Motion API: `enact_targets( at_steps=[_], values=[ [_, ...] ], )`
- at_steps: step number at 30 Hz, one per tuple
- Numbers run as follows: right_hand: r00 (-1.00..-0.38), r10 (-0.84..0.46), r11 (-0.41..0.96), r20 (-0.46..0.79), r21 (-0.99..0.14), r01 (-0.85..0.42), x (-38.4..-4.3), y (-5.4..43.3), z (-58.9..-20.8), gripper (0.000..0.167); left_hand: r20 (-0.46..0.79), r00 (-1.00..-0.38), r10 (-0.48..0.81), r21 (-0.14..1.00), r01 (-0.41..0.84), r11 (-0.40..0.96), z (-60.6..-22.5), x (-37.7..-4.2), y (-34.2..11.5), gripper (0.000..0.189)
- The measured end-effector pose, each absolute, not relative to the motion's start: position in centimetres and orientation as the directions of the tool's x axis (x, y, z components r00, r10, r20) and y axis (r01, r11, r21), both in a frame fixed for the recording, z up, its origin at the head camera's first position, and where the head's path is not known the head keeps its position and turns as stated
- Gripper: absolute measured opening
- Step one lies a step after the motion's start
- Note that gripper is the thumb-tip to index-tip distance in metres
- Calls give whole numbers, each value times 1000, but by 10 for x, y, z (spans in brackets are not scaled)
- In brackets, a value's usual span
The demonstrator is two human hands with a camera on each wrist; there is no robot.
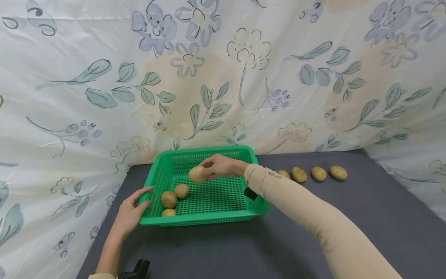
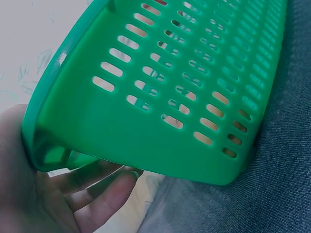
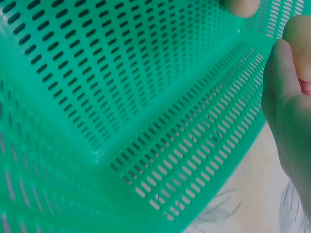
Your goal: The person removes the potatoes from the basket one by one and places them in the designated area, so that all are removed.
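A green perforated plastic basket sits on the dark table. Over its inside, my right hand pinches a potato between thumb and fingers; the right wrist view shows this potato partly, at the right edge. My left hand grips the basket's left rim, and in the left wrist view its fingers reach along the underside of the rim. Three potatoes lie together in the basket's left part: a browner one, one beside it and one by the front wall.
To the basket's right, several potatoes lie in a row on the dark tabletop; my right sleeve partly covers the nearest one. A floral cloth hangs behind the table and along its sides.
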State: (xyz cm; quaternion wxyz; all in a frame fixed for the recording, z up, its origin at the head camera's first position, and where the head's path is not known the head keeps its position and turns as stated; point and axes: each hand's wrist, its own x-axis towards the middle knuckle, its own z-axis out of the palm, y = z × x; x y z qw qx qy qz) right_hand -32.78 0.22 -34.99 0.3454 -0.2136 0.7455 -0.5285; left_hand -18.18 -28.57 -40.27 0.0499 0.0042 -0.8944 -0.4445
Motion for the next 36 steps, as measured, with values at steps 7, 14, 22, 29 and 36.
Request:
enact_targets(
  at_steps=[7, 14, 22, 29, 36],
  values=[
    [-697, -666, 283, -267, -954, 96, -330, 18, -341, 47, 90, -995, -52, 790, 40, 612, -404, -183, -286, 42],
    [-715, -646, 218, -267, -962, 163, -332, 34, -338, 48, 101, -994, -46, 783, 51, 620, -406, -184, -284, 42],
    [-736, -630, 167, -248, -969, 183, -332, 54, -332, 50, 98, -994, -44, 794, 51, 606, -405, -184, -283, 42],
    [-762, -613, 161, -209, -977, 138, -335, 71, -322, 50, 110, -994, -30, 789, 69, 610, -402, -183, -285, 43],
    [-785, -592, 145, -181, -982, 117, -332, 91, -310, 56, 92, -995, -26, 783, 56, 619, -400, -181, -286, 44]
  ],
)
